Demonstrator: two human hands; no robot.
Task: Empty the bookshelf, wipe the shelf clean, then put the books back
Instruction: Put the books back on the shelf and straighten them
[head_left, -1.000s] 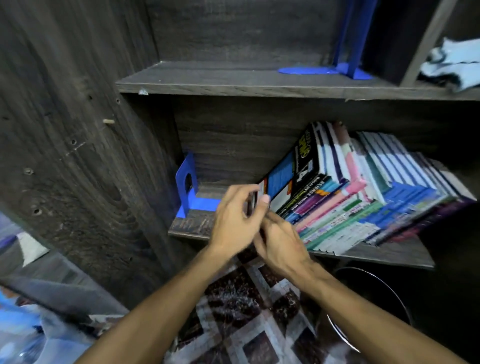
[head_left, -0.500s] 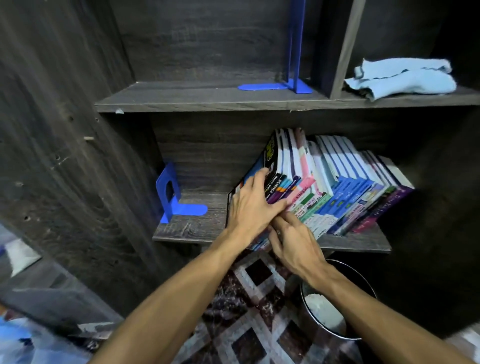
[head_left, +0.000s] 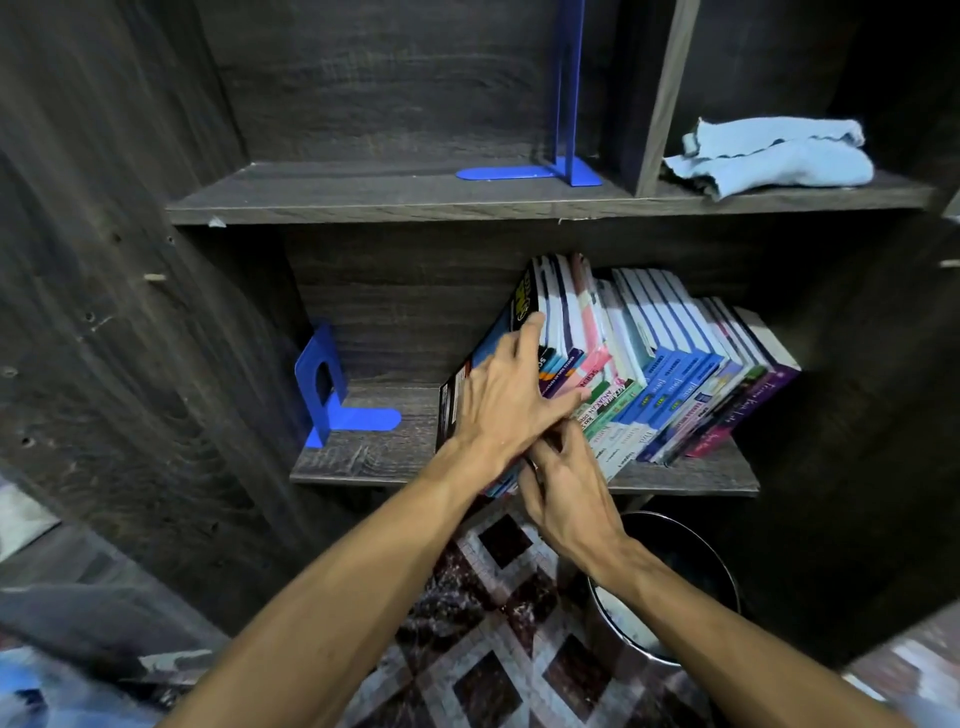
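A row of several books (head_left: 675, 374) leans to the left on the lower shelf (head_left: 363, 457) of a dark wooden bookcase. My left hand (head_left: 509, 405) lies across the spines of the leftmost books, fingers spread and fairly straight, the index finger reaching up the black book. Just below it, my right hand (head_left: 566, 493) has its fingers curled in at the lower ends of those same spines. The fingertips of my right hand are partly hidden under my left hand.
A blue bookend (head_left: 332, 395) stands at the left of the lower shelf. Another blue bookend (head_left: 566, 161) stands on the bare upper shelf (head_left: 363, 192). A folded light-blue cloth (head_left: 774, 156) lies in the upper right compartment. A black bin (head_left: 691, 571) sits on the patterned floor below.
My left hand has slid from the books' front edge up onto the spines. The books have tipped more upright. The view has risen, and the cloth has come fully into sight.
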